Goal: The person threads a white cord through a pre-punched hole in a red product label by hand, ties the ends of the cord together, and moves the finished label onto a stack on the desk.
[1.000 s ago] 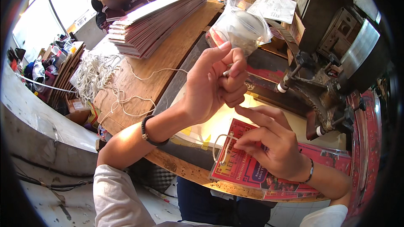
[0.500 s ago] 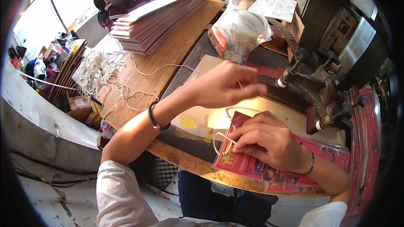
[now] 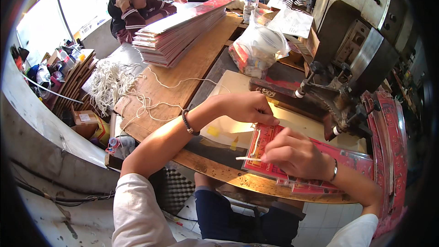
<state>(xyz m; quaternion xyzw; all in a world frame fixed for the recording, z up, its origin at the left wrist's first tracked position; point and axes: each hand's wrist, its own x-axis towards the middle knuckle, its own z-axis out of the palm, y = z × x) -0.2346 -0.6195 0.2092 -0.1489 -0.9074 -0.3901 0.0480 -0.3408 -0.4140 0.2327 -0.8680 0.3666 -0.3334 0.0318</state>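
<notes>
A red printed card in clear plastic (image 3: 270, 167) lies at the table's near edge. White cord (image 3: 256, 142) runs along its left end. My right hand (image 3: 299, 155) rests over the card, its fingers pinched on the white cord, whose short end sticks out to the left. At the card's upper left corner is my left hand (image 3: 249, 109), closed, with thumb and fingers together; whatever it pinches is hidden. Beneath and to the right, more red printed cards (image 3: 352, 160) lie overlapping.
A black metal press (image 3: 340, 93) stands at the right, beside a pile of red sheets (image 3: 388, 142). Loose white cords (image 3: 112, 84) lie at the left, near a tall stack of boards (image 3: 178, 32). A filled plastic bag (image 3: 260, 48) sits farther back. Several people are across the table.
My left hand has come down and right to the card's top corner, its fingers now closed. The cord's loop at the card's left end has become a straight end in my right hand.
</notes>
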